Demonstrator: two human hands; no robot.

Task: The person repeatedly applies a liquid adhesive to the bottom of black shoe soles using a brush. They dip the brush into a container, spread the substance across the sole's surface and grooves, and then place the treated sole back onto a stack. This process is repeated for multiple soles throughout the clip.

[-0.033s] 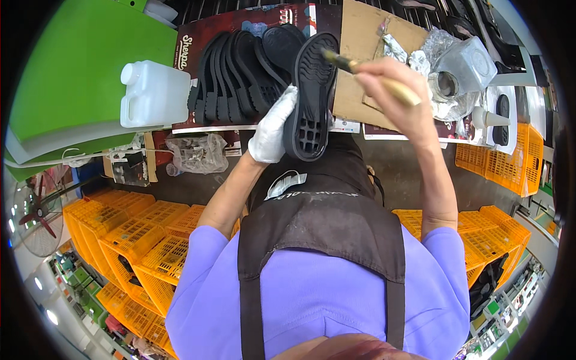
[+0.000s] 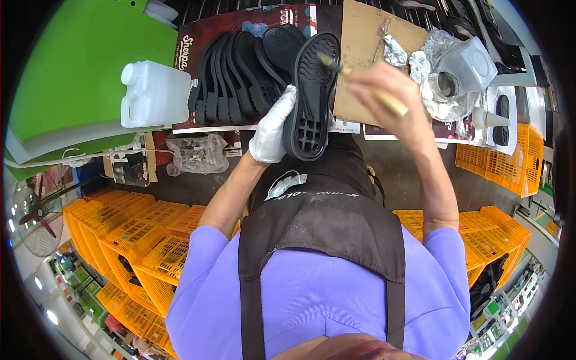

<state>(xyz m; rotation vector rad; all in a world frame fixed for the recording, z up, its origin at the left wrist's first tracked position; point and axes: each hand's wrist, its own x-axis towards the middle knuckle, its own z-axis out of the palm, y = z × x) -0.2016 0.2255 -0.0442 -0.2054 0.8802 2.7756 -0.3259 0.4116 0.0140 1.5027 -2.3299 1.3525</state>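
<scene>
The left hand (image 2: pixel 273 129), in a white glove, is clamped around the heel end of a black rubber shoe sole (image 2: pixel 312 96). The sole is held above the person's lap, tread side up, with its toe end pointing away toward the workbench. The right hand (image 2: pixel 387 99), bare, is closed around the handle of a small brush (image 2: pixel 360 81). The brush has a pale wooden handle, and its bristle tip rests against the upper edge of the sole near the toe. The two hands are apart, one on each side of the sole.

Behind the held sole, a row of black soles (image 2: pixel 240 72) stands on edge, packed closely, on a dark printed cardboard sheet (image 2: pixel 198 36). A white plastic jug (image 2: pixel 153 93) lies just left of this row. To the right, a brown cardboard sheet (image 2: pixel 360 36) covers the bench, with crumpled foil (image 2: pixel 420 63) and a foil-wrapped container (image 2: pixel 462 69) near its far edge. Stacked orange plastic crates (image 2: pixel 129 240) stand on the floor at the person's left. The person wears a dark apron (image 2: pixel 324 234) over a lilac shirt.
</scene>
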